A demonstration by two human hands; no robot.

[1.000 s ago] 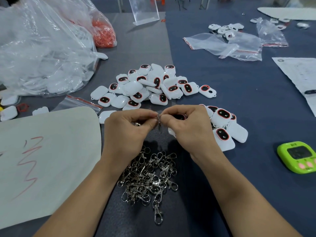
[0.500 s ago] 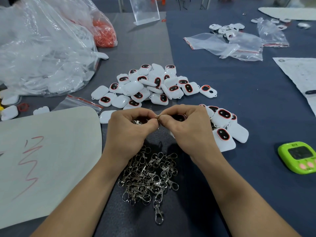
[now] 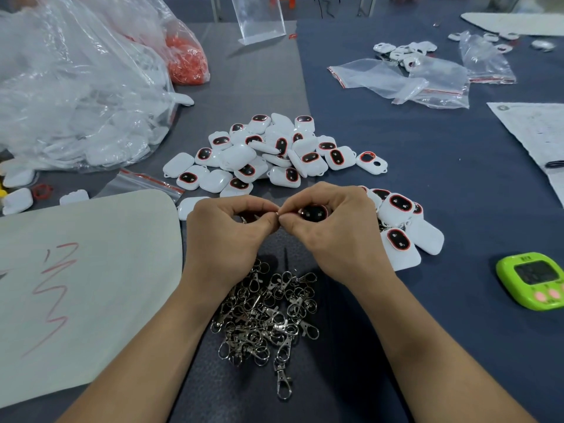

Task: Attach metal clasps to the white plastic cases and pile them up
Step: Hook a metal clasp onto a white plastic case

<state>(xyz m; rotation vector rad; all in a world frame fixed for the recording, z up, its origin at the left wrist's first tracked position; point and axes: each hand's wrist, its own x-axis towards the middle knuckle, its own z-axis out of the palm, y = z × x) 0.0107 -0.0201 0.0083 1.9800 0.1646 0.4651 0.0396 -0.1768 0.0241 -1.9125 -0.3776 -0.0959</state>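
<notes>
My left hand point(image 3: 227, 236) pinches a small metal clasp point(image 3: 276, 214) between thumb and forefinger; most of the clasp is hidden. My right hand point(image 3: 335, 230) grips a white plastic case point(image 3: 313, 212) with a black, red-rimmed window and meets the left fingertips at the clasp. Under my wrists lies a heap of loose metal clasps point(image 3: 268, 315). Behind my hands spreads a pile of white cases point(image 3: 268, 151). A smaller pile of cases point(image 3: 403, 227), some with clasps showing, sits right of my right hand.
A large clear bag of white parts point(image 3: 76, 87) and a bag of red bits point(image 3: 186, 59) fill the back left. A pale sheet with red scribbles point(image 3: 85, 279) lies left. A green timer point(image 3: 534, 279) sits right; zip bags point(image 3: 406, 80) and papers point(image 3: 537, 129) lie beyond.
The clasp that hung down between my fingertips a second ago is now drawn up between them; both hands stay pressed together in the same spot.
</notes>
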